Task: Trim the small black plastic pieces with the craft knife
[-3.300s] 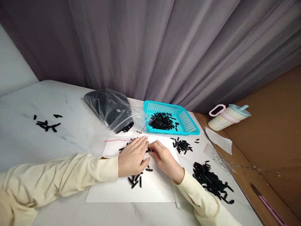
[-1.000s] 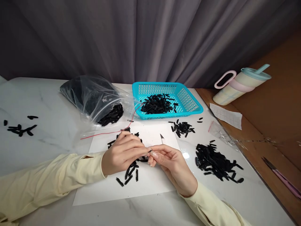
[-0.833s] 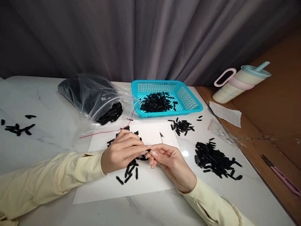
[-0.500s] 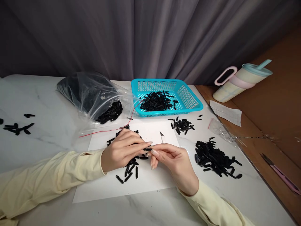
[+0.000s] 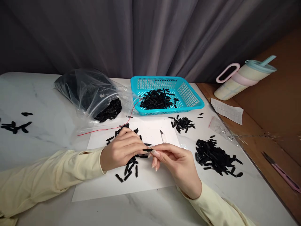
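A slim black strip (image 5: 147, 150) is pinched between my two hands. My left hand (image 5: 124, 148) grips its left end with closed fingers, knuckles upward. At its other end, the thumb and forefinger of my right hand (image 5: 177, 160) press together on it. Below them lies a white sheet of paper (image 5: 94, 188), scattered with similar black strips (image 5: 128, 171), partly hidden by my left hand. A craft knife (image 5: 163, 136) rests on the paper just behind my right hand, its pointed blade showing and its handle partly covered.
Behind the paper stands a blue basket (image 5: 192, 105) holding black strips, beside a clear zip bag (image 5: 87, 91) full of them. More strips form a small pile (image 5: 183, 124) and a larger pile (image 5: 216, 157) rightward. A tumbler (image 5: 244, 78) and pink-handled tweezers (image 5: 282, 174) lie beyond the table edge.
My left fingers have curled in from their stretched position along the strip. Both hands still hold the strip in nearly the same place. The view has shifted slightly.
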A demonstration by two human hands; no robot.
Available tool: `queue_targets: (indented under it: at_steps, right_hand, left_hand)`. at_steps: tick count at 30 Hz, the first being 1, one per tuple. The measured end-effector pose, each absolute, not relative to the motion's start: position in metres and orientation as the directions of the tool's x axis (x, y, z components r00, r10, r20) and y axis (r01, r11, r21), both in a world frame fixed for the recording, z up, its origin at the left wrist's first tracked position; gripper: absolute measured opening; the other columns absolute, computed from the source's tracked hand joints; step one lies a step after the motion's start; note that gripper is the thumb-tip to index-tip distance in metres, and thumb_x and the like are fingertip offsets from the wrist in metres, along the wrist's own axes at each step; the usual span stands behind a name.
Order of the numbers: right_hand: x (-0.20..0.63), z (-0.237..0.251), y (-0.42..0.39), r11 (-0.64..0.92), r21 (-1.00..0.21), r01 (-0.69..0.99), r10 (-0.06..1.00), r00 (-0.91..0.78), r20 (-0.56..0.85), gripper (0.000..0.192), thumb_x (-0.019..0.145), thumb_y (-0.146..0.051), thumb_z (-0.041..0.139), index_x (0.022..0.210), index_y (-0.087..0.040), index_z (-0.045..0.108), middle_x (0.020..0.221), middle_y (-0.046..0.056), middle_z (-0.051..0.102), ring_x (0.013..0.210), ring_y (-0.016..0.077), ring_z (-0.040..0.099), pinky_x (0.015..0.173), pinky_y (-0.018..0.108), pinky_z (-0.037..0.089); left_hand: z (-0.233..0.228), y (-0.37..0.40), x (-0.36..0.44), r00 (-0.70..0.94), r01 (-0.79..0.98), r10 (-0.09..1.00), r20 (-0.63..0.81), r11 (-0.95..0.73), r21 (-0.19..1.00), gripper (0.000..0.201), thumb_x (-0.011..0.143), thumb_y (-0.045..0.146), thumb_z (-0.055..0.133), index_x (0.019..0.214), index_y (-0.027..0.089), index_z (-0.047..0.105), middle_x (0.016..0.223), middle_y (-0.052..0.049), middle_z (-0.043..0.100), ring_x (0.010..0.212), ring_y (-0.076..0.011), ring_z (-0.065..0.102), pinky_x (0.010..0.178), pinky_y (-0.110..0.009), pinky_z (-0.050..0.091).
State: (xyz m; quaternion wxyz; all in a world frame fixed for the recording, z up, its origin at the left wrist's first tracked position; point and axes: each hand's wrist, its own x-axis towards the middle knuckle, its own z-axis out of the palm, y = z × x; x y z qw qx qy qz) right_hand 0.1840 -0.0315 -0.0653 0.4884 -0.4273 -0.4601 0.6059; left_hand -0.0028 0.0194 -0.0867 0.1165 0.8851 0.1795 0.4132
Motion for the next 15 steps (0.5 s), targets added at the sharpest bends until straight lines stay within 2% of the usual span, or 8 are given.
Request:
queue_targets:
  at_steps: [6, 15]
  right_hand:
    - [0.184, -0.0647, -0.0321, -0.122, -0.965, -0.232, 0.981, -0.174, -0.083, 0.005, 0.079, -0.017, 0.067, 0.078, -0.015, 0.072, 0.054, 0.001, 0.065, 0.047, 0.0098, 0.057, 0.05, 0.022, 0.049]
    - [0.1836, -0.063, -0.0325, -0.148, -0.961, -0.235, 0.979, -0.174, -0.108, 0.005, 0.078, -0.018, 0.069, 0.076, -0.015, 0.072, 0.053, 0.001, 0.064, 0.046, 0.0104, 0.057, 0.049, 0.022, 0.049]
  left_hand:
    - [-0.0868, 0.0192, -0.0027, 0.601, 0.214, 0.406, 0.688, -0.911, 0.351, 0.01, 0.091, 0.018, 0.05, 0.089, 0.013, 0.059, 0.072, -0.005, 0.067, 0.071, -0.0155, 0.055, 0.071, -0.033, 0.037]
    - [-0.0872, 0.0189, -0.0023, 0.594, 0.211, 0.398, 0.699, -0.915, 0.343, 0.013, 0.092, 0.019, 0.048, 0.088, 0.013, 0.059, 0.07, -0.005, 0.066, 0.07, -0.0151, 0.055, 0.07, -0.032, 0.037]
